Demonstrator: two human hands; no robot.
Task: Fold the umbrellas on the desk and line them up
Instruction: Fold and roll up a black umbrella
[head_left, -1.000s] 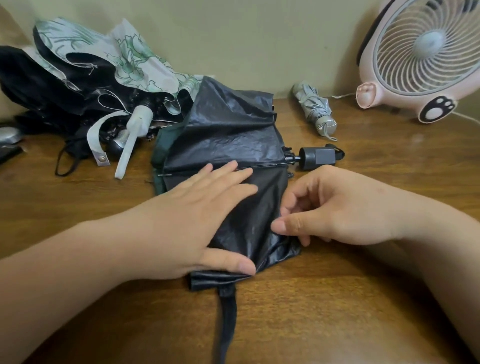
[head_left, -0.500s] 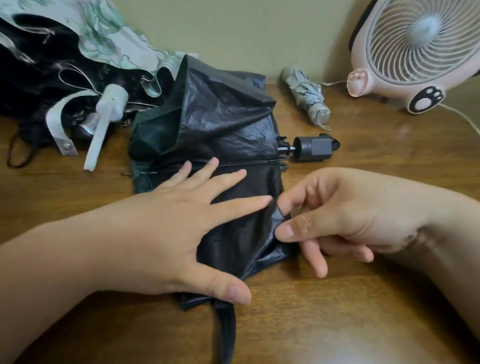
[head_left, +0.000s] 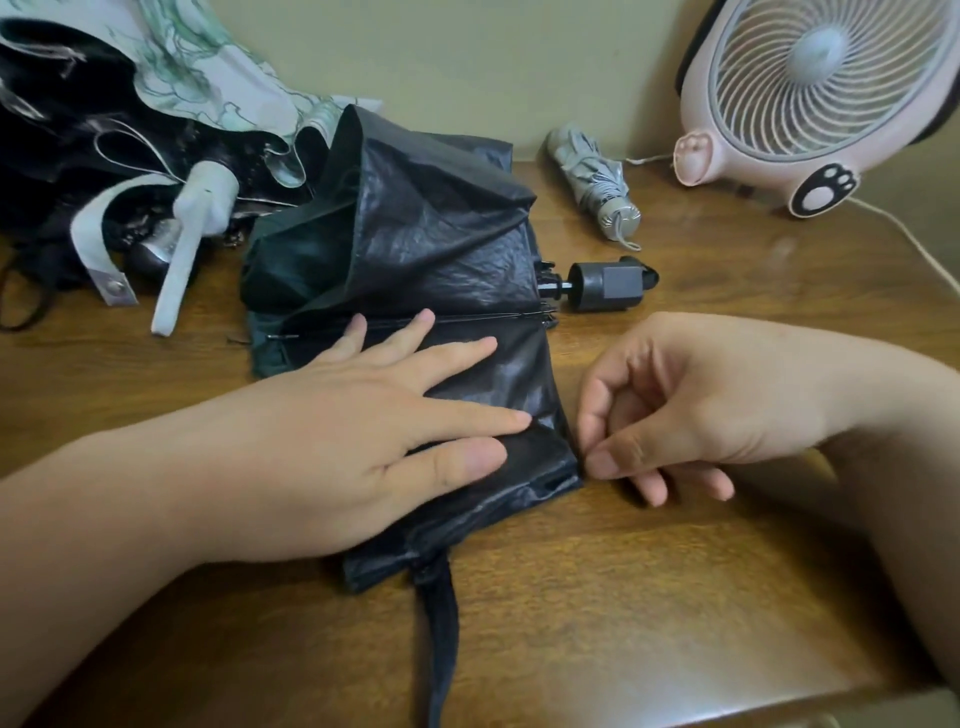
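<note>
A black umbrella (head_left: 436, 244) lies half collapsed in the middle of the wooden desk (head_left: 649, 597), its dark handle (head_left: 605, 287) pointing right and its strap (head_left: 441, 639) trailing toward me. My left hand (head_left: 363, 431) presses flat on the canopy's near flap with straight, spread fingers. My right hand (head_left: 691, 405) pinches the flap's right edge between thumb and curled fingers. A floral white-and-green umbrella (head_left: 171, 119) lies unfolded at the back left. A small grey umbrella (head_left: 592, 182) lies folded at the back, by the wall.
A pink desk fan (head_left: 821, 98) stands at the back right, and its pale cord (head_left: 914, 244) runs along the right side. The floral umbrella's white handle (head_left: 192, 234) and its snap strap (head_left: 93, 244) stick out toward the black umbrella. The desk's front edge is close.
My left hand slid a little to the right across the flap. My right hand dropped to the flap's lower right edge and took hold of it. The view shifted slightly.
</note>
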